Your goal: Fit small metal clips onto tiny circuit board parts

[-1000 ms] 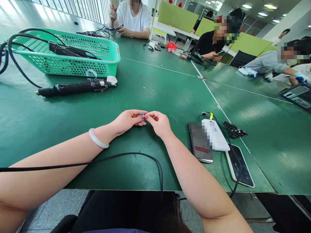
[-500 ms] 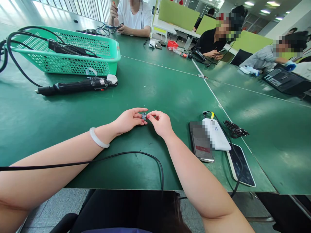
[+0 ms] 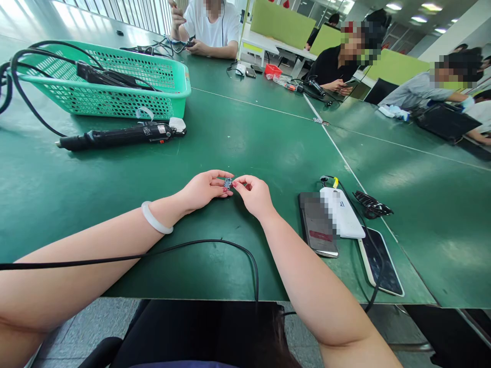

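Between the thumb and fingers of my left hand [image 3: 205, 191] is a small grey, flat part [image 3: 227, 183] with cut-outs, too small to name exactly. My right hand [image 3: 253, 194] meets it from the right, thumb and forefinger pinched together at its edge. Whether something tiny sits in that pinch I cannot make out. Both hands are just above the green table [image 3: 238, 260], or resting on it. A black electric screwdriver [image 3: 123, 135] lies farther off to the left.
Behind the screwdriver stands a green basket [image 3: 123, 105] holding black cables and an adapter. To the right lie a dark phone [image 3: 316, 235], a white power bank [image 3: 341, 212], another phone [image 3: 383, 260] and a black clip [image 3: 371, 203]. A cable [image 3: 199, 241] crosses my left forearm. Other people sit across the table.
My hands and the small grey part have hardly moved. At the far right, a person has tilted up a black case or laptop-like object.
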{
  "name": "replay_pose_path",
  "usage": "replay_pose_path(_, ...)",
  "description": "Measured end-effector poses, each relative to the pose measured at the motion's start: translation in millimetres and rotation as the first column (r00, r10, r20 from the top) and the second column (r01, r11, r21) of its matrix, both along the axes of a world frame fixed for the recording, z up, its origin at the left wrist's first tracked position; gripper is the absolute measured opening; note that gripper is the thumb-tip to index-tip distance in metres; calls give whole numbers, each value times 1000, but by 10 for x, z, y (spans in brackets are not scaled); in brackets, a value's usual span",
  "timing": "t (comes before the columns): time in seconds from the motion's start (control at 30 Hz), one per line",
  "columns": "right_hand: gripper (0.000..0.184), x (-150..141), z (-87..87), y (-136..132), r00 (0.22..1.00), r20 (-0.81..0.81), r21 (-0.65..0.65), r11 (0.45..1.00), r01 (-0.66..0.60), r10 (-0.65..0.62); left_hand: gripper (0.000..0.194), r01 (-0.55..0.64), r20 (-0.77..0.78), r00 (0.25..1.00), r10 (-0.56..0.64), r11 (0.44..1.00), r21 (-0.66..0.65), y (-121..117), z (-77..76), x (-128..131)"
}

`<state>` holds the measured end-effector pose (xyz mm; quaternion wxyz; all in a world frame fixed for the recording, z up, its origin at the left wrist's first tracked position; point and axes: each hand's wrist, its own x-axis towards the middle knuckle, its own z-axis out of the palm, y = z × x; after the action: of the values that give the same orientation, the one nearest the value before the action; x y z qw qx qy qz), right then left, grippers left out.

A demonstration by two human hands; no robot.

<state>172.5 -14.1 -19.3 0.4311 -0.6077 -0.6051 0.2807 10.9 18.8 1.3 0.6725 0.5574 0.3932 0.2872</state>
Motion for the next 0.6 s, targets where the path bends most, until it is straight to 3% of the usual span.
replay_pose_path(0.6, 19, -4, -2, 1, 1000, 1, -20, 1000, 0, 0, 34, 14, -6, 1000, -14, 1000, 10, -1, -17, -4)
